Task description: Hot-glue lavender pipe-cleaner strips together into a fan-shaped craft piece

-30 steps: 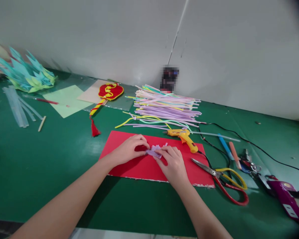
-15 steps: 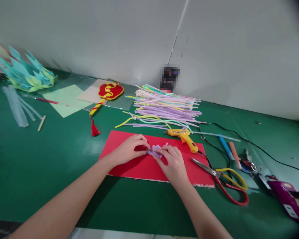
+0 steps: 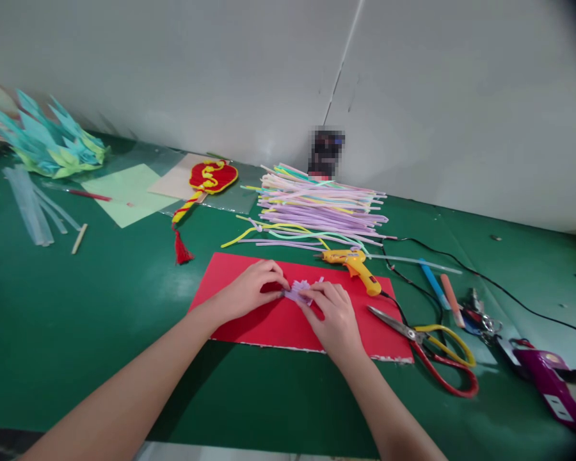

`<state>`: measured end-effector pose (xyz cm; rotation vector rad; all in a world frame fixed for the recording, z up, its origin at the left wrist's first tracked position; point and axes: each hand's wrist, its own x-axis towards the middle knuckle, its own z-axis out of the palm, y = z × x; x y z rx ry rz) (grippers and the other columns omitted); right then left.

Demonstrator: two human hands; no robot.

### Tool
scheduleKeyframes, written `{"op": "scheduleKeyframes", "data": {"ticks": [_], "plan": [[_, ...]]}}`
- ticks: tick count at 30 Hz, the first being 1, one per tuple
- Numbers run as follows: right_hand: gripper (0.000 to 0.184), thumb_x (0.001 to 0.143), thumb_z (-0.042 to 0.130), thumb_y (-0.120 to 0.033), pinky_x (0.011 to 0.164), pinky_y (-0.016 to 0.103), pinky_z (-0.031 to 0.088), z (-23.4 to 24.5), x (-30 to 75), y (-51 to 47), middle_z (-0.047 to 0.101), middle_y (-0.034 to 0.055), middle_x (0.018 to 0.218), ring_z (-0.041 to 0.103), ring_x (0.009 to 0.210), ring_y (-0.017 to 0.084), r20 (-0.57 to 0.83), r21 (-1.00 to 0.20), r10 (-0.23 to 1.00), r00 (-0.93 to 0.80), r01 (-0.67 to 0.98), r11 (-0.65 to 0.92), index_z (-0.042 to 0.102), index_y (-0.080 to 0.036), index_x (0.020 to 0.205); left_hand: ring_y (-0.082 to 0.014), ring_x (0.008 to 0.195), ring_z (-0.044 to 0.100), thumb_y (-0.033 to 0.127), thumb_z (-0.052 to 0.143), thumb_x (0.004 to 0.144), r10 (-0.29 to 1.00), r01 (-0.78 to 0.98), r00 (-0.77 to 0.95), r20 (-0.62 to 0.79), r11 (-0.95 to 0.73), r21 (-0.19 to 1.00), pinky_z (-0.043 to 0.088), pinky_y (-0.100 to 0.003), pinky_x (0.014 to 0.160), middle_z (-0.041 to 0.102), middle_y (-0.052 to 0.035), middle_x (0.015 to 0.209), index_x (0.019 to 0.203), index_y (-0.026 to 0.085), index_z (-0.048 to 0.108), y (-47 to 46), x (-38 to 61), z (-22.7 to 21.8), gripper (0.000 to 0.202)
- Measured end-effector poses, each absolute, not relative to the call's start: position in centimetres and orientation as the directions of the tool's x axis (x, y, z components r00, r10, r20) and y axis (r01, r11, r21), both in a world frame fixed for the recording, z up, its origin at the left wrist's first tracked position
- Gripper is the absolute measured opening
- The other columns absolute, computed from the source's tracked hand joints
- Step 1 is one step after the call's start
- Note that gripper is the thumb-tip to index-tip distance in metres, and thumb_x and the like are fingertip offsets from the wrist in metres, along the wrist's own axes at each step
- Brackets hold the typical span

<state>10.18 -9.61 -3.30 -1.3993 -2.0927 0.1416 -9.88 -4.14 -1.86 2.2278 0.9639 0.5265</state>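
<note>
Over the red board [image 3: 264, 326], my left hand [image 3: 247, 288] pinches the left end of a small bent lilac pipe cleaner piece [image 3: 299, 289]. My right hand [image 3: 333, 314] grips the same piece from the right, thumb and fingers together. The piece has a zigzag, ruffled upper edge and a straighter lower strip; fingertips cover both its ends. Just beyond my right hand, a yellow hot glue gun [image 3: 352, 261] lies across the board's back edge. Scissors [image 3: 427, 349] with one yellow and one red handle lie to the right, blade tips over the board.
Behind the board lies a pile of pastel pipe cleaners [image 3: 321, 208]. A red fan with a tassel [image 3: 214, 176], green paper [image 3: 127, 192] and clear glue sticks [image 3: 31, 205] are at left. Blue and orange markers [image 3: 434, 285], keys [image 3: 482, 320] and a purple tool [image 3: 550, 384] lie right; a black cord [image 3: 499, 282] crosses there.
Both hands stay in nearly the same place on the lilac piece. Its lower strip appears slightly turned between the fingers.
</note>
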Motion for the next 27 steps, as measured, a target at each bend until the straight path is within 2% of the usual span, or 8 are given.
{"op": "scheduleKeyframes", "data": {"ticks": [27], "plan": [[0.016,0.083,0.054,-0.028,0.071,0.033,0.041,-3.39,10.14,-9.57,0.061,0.0061,0.089,0.052,0.082,0.019,0.403,-0.4,0.88,-0.252,0.816,0.417,0.064,-0.021,0.093,-0.0184,0.095,0.05,0.029,0.054,0.081,0.791,0.549,0.601,0.111,-0.51,0.662,0.041,-0.035,0.085,0.055,-0.0028,0.095,0.09,0.023,0.062,-4.61,-9.3,-1.3,0.014]]}}
